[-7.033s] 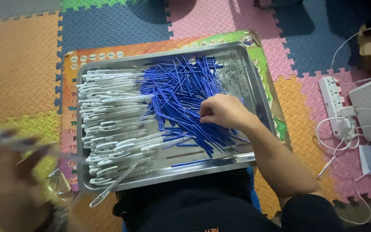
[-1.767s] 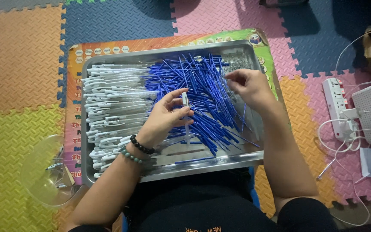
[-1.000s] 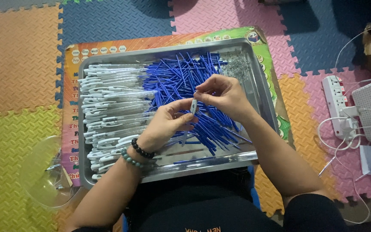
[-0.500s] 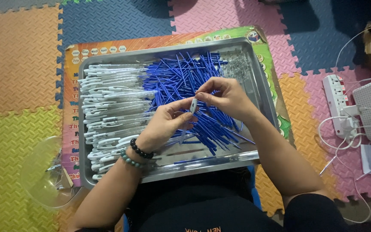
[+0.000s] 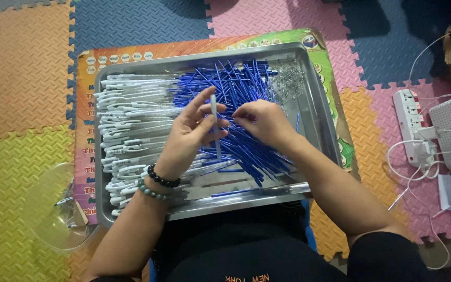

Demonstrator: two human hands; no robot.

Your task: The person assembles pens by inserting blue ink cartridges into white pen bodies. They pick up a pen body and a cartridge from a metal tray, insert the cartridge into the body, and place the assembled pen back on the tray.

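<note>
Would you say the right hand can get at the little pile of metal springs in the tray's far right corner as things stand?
Probably yes: the right hand hovers just short of the springs, with only loose blue refills between.

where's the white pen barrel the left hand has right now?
Head view, centre: the white pen barrel stands roughly upright in the left hand, over the blue refill pile in the metal tray, just left of the right hand.

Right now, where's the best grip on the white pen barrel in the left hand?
Mid-shaft, from the right. The white pen barrel stands nearly upright; the left hand covers its left side and middle, so only the upper shaft and right flank are free.
</note>
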